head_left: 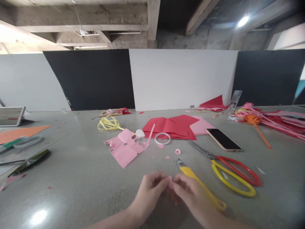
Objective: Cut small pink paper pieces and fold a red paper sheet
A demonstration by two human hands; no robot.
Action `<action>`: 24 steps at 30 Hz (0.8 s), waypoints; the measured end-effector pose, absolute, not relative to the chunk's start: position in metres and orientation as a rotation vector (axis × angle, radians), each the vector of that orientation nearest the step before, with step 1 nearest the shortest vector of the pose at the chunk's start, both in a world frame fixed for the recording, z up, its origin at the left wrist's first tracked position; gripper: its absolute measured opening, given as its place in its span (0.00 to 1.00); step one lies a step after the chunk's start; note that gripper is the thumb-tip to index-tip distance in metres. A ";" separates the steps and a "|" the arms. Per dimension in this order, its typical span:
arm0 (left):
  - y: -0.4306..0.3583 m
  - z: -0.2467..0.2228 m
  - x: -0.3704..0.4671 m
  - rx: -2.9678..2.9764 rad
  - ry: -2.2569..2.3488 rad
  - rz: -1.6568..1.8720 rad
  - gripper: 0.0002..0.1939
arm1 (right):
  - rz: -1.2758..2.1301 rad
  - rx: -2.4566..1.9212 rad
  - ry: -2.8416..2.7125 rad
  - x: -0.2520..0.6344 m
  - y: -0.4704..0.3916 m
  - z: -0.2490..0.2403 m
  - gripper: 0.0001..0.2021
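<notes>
Scrap (170,183) pinched in fingers (163,183) of left hand (151,190) and right hand (189,190), apparently being shaped; next move likely calls for light, steady grip

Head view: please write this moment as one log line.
left hand: pinches pink paper piece | right hand: pinches same piece | nearby: yellow utility knife

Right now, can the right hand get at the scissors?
Probably yes. The scissors lie close by, with nothing seen on their handles. The yellow cutter lies between, but low enough to pass over; the right hand would first need to let go of the pink paper.
</notes>
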State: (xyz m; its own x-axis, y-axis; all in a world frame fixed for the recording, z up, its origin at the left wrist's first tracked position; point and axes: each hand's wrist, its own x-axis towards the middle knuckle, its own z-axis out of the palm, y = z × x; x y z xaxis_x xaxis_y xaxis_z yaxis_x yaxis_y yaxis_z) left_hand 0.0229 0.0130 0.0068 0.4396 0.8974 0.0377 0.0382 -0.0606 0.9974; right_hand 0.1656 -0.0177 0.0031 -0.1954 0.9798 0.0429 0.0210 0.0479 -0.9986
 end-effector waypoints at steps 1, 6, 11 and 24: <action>0.013 0.006 0.022 1.473 0.880 0.869 0.13 | 1.299 -1.101 -1.393 0.166 -0.018 0.004 0.11; 0.011 0.003 0.021 1.513 0.874 0.793 0.11 | 1.195 -1.162 -1.450 0.169 -0.017 0.004 0.09; 0.010 0.005 0.023 1.520 0.897 0.785 0.11 | 1.167 -1.203 -1.469 0.168 -0.020 0.002 0.10; 0.012 0.005 0.023 1.544 0.972 0.830 0.17 | 1.098 -1.260 -1.388 0.167 -0.018 0.000 0.13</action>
State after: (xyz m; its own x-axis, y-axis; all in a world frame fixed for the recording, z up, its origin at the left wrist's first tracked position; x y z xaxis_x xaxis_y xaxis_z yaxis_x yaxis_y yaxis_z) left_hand 0.0235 0.0115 0.0049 0.4225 0.9063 0.0127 0.1554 -0.0863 0.9841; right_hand 0.1668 -0.0183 0.0001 -0.0391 0.9969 0.0678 0.1631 0.0733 -0.9839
